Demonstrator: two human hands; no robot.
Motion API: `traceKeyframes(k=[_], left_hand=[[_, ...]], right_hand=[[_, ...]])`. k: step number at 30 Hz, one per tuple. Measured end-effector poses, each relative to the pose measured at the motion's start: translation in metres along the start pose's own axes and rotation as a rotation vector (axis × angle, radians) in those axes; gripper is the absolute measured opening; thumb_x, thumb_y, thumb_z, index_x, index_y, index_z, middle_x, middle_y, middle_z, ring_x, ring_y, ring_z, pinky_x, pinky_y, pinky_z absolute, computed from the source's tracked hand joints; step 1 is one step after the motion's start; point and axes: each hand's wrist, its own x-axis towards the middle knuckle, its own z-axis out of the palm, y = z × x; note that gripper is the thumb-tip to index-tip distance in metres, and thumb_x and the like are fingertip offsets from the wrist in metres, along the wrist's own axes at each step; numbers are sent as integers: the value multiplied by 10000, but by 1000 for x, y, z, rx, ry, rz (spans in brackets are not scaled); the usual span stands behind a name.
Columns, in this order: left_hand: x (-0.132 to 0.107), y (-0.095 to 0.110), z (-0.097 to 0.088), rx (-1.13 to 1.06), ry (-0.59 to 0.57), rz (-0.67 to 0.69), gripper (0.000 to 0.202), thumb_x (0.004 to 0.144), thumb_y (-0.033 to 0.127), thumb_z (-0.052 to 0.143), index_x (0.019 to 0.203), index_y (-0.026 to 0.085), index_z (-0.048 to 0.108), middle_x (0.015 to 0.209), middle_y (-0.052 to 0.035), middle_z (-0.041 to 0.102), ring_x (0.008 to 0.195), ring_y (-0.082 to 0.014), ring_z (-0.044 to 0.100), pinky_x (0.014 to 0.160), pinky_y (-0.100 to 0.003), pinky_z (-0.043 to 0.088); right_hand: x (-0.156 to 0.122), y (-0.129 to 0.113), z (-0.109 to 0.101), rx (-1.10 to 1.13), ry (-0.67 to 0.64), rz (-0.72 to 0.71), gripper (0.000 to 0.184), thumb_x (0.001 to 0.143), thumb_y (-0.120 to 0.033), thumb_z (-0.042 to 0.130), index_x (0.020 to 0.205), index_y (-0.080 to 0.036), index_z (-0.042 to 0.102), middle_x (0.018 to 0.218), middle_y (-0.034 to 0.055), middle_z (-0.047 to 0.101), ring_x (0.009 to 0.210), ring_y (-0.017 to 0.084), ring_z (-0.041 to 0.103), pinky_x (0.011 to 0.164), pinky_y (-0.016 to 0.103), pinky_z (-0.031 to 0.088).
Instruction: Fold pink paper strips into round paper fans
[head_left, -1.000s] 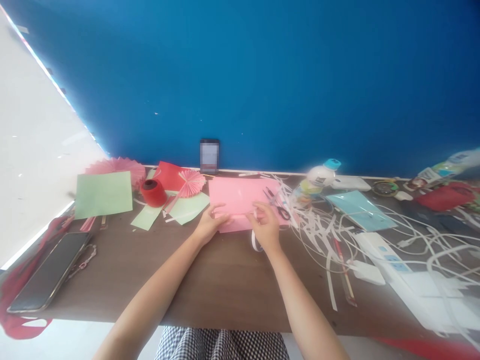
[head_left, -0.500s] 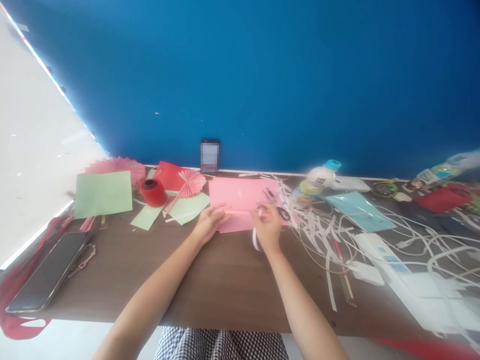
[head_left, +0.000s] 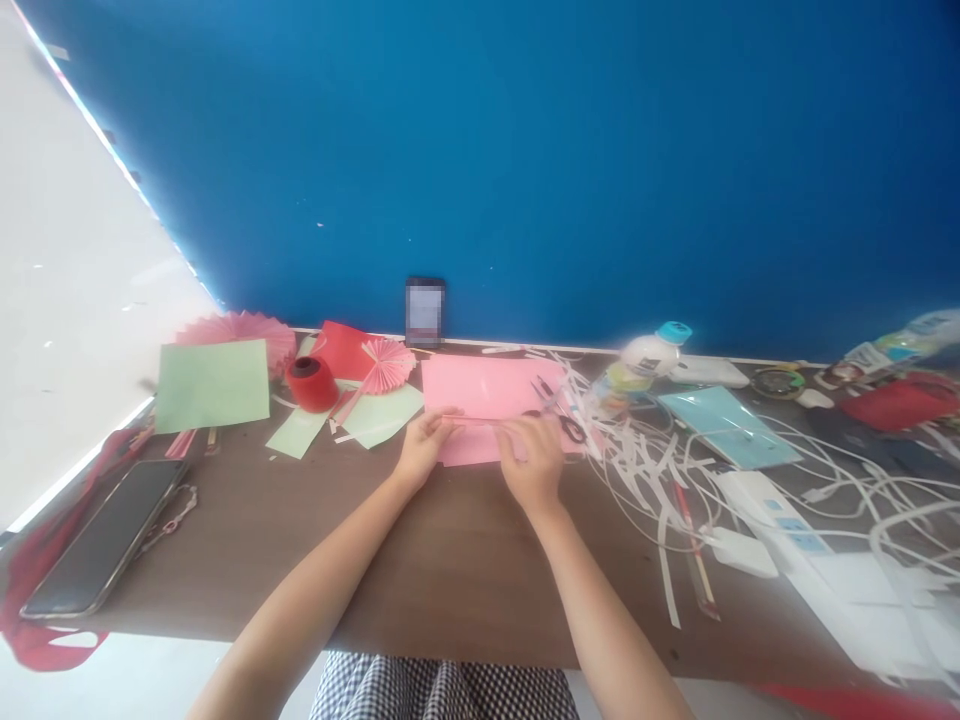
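Observation:
Between my two hands runs a narrow pink folded paper strip point(head_left: 478, 421), held level over pink paper sheets point(head_left: 491, 384) on the table. My left hand point(head_left: 421, 448) pinches its left end between thumb and fingers. My right hand point(head_left: 534, 458) is closed on the right part, its fingertips bent over the strip and partly hiding it. Just right of that hand lie the scissors point(head_left: 571, 429), their handles partly covered by the hand and paper.
Left are green paper point(head_left: 214, 386), a red roll point(head_left: 311, 384), pink paper fans point(head_left: 388, 366) and a phone point(head_left: 105, 538). A smaller device point(head_left: 425, 312) leans on the blue wall. Rightward lie white paper scraps point(head_left: 641, 455), a bottle point(head_left: 645, 360), a utility knife point(head_left: 697, 560), cables and a power strip point(head_left: 772, 520).
The white curl that hung below my right hand no longer shows. My right hand has turned over, fingers now laid across the pink strip. The left hand stays at the strip's left end.

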Motion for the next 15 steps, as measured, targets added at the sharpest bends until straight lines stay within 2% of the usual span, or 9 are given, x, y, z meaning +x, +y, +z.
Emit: traceKeyframes(k=[3, 7, 10, 15], left_hand=[[-1, 0, 1, -18, -52, -34, 364, 702, 348, 607, 986, 125, 573, 1078, -127, 600, 958, -211, 580, 917, -382, 403], [-2, -2, 0, -47, -102, -57, 399, 710, 337, 603, 1044, 124, 552, 1125, -138, 572, 965, -218, 577, 924, -391, 392], [-3, -3, 1, -28, -120, -64, 415, 724, 338, 588, 1081, 134, 536, 1154, -144, 551, 1003, -229, 555, 921, -397, 391], [-6, -3, 4, -10, -137, -51, 432, 735, 357, 571, 1103, 137, 529, 1164, -150, 540, 1069, -250, 508, 919, -408, 391]], right_hand=[[-3, -3, 3, 71, -118, -10, 86, 760, -260, 540, 813, -229, 600, 782, 50, 584, 784, 201, 540, 719, 352, 441], [-4, -7, 6, 120, -184, 7, 88, 766, -265, 532, 718, -224, 593, 746, 33, 568, 754, 178, 546, 683, 314, 447], [-5, -11, 9, 154, -249, 75, 115, 789, -274, 505, 719, -223, 581, 718, 19, 576, 719, 167, 545, 654, 299, 438], [-7, -14, 15, 202, -241, 208, 160, 789, -314, 502, 678, -205, 538, 670, 7, 551, 650, 150, 511, 611, 279, 417]])
